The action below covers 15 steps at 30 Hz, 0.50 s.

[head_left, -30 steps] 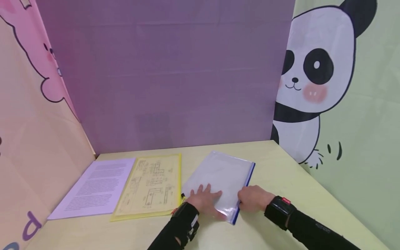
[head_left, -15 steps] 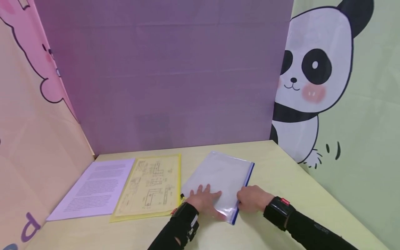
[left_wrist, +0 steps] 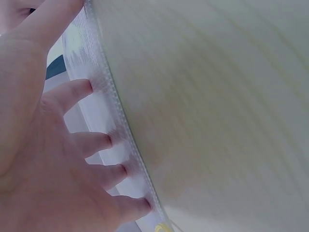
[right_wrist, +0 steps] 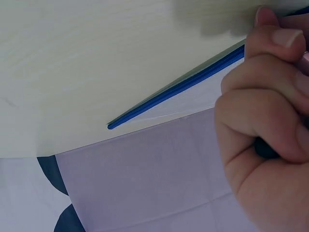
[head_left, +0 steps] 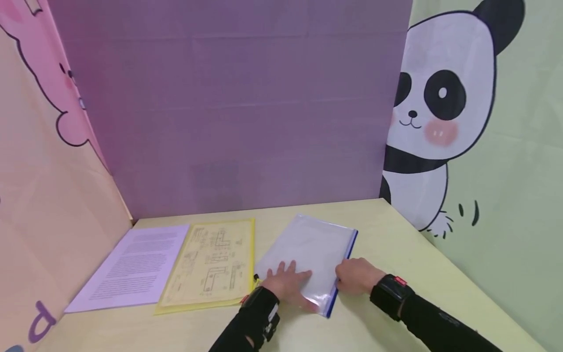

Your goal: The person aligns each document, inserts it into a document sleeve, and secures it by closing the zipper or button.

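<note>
A clear zip document bag (head_left: 310,244) with a blue zip strip (head_left: 353,242) down its right side lies slanted on the table, pale paper showing through. My left hand (head_left: 288,283) rests on its near part with fingers spread, pressing it down. In the left wrist view those fingertips (left_wrist: 145,205) sit just inside the bag's clear seam (left_wrist: 120,108). My right hand (head_left: 358,276) is curled at the blue strip and pinches it partway along. In the right wrist view the curled fingers (right_wrist: 251,96) cover the pinched spot, and the strip (right_wrist: 169,94) runs on beyond them.
Left of the bag lies a yellow folder (head_left: 211,259) with technical drawings, overlapping a purple sheet (head_left: 132,264) of printed text. A small black and yellow tag (head_left: 257,278) shows by the left wrist. A purple panel (head_left: 246,112) stands behind the table (head_left: 396,234).
My right hand has shifted slightly away from me along the blue strip, and more of the strip shows below it. The left hand and the bag have stayed in place.
</note>
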Tool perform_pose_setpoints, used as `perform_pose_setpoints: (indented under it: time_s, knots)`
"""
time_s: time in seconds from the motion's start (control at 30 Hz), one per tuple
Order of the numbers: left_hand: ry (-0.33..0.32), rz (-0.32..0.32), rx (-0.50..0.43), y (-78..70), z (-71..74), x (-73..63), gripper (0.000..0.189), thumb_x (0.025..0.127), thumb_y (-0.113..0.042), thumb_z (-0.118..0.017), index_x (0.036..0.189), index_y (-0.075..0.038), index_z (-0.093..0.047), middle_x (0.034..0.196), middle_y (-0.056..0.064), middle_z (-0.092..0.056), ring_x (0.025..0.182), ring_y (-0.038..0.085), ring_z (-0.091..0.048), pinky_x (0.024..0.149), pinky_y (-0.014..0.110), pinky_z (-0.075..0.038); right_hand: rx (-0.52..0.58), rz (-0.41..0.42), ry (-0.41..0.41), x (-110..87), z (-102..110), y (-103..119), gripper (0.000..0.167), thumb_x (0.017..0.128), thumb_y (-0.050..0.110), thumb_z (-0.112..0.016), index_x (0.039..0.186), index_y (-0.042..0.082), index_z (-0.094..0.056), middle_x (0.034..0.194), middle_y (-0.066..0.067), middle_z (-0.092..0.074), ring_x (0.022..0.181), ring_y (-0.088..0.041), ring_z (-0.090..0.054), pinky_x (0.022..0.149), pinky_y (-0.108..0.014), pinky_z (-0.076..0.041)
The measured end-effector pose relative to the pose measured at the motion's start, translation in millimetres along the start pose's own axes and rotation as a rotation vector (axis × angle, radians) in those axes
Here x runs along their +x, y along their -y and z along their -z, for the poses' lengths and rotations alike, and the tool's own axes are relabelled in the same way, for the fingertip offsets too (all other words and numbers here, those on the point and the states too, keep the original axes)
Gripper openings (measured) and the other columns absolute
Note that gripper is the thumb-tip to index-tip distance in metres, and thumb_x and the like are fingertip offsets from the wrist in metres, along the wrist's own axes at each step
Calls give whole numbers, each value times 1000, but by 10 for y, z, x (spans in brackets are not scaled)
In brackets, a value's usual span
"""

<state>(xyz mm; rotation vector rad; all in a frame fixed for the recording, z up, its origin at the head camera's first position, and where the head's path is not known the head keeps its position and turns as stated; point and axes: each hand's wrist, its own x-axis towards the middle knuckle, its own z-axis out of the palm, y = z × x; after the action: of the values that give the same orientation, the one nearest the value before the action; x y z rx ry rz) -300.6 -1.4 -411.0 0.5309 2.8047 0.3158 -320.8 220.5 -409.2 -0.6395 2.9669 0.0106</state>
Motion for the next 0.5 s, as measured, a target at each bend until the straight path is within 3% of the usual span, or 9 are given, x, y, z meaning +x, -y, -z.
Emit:
perform_pose_setpoints:
  time_s: [0.5]
  knots:
    - [3, 8, -21, 3, 3, 10, 93, 73, -68, -79, 153, -35, -46, 166, 15, -26, 152, 40, -18, 119, 65, -17, -35, 13, -43, 25, -18, -43, 17, 93, 21, -69, 80, 10, -65, 69, -2, -50, 63, -18, -49, 61, -34, -42]
